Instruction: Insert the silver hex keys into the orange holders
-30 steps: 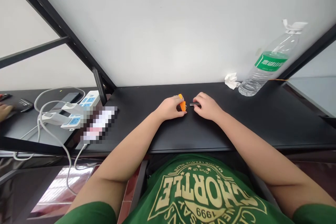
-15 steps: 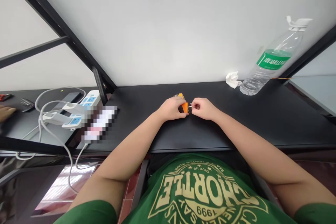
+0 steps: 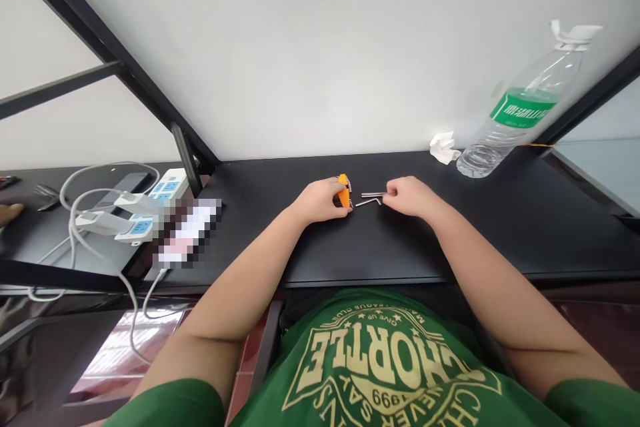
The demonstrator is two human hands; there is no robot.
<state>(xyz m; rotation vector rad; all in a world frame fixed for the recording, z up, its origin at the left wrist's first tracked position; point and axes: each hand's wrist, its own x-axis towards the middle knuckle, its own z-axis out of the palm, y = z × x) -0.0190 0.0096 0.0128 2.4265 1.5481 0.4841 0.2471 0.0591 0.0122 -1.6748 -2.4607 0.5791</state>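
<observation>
My left hand [image 3: 320, 203] is curled around an orange-handled folding hex key set [image 3: 343, 191], which rests on the black tabletop [image 3: 400, 247]. Two thin metal hex keys lie between my hands. The straight one [image 3: 373, 194] runs into the fingertips of my right hand [image 3: 407, 195]. Just below it lies an L-shaped one [image 3: 369, 202], its short end touching or nearly touching my right fingers. Whether my right hand grips the straight key is hard to tell. My left palm and fingers hide most of the orange handle.
A water bottle [image 3: 520, 113] lies tilted beside a crumpled tissue [image 3: 444, 148] at the back right. To the left are a power strip [image 3: 165, 187], white cables and a pixelated object [image 3: 190, 233]. Another person's hand [image 3: 7, 213] shows at the far left edge.
My right hand has moved right, away from the orange handle. Two separate metal keys now lie on the tabletop between my hands. My left hand stays around the handle.
</observation>
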